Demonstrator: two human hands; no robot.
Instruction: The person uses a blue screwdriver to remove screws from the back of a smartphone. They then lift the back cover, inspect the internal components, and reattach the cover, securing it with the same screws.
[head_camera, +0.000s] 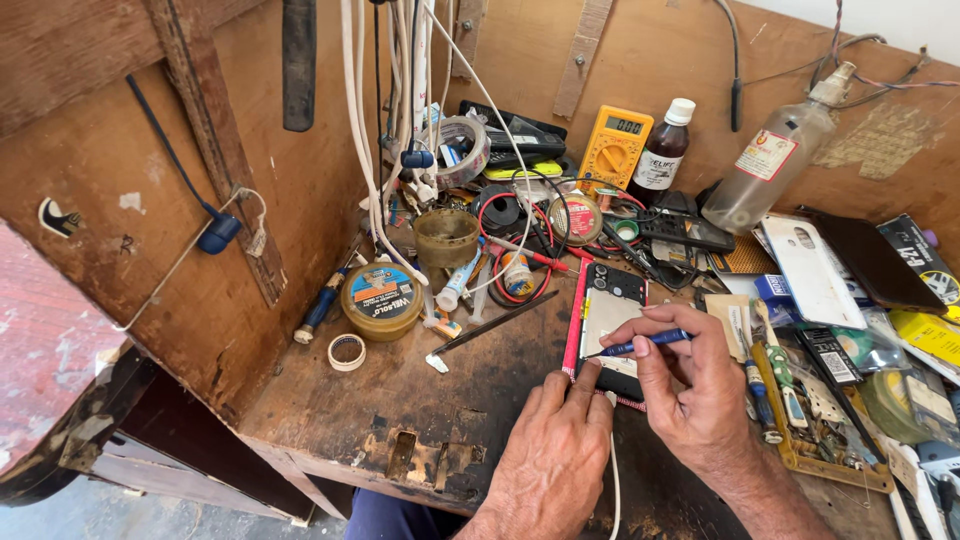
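Note:
An opened phone (610, 318) with a red rim and its back cover off lies on the worn wooden bench (400, 400). My right hand (690, 385) grips a blue-handled screwdriver (640, 346) whose tip points left onto the phone's lower part. My left hand (555, 455) rests flat on the bench with its fingertips pressing the phone's near edge. A thin white cable (613, 480) runs down between my hands.
A round tin (380, 298), a tape ring (347, 351), a yellow multimeter (614, 148), a brown bottle (664, 148) and a clear spray bottle (770, 165) crowd the back. White phone cover (812, 270), small tools and parts lie at right. Cables hang at centre.

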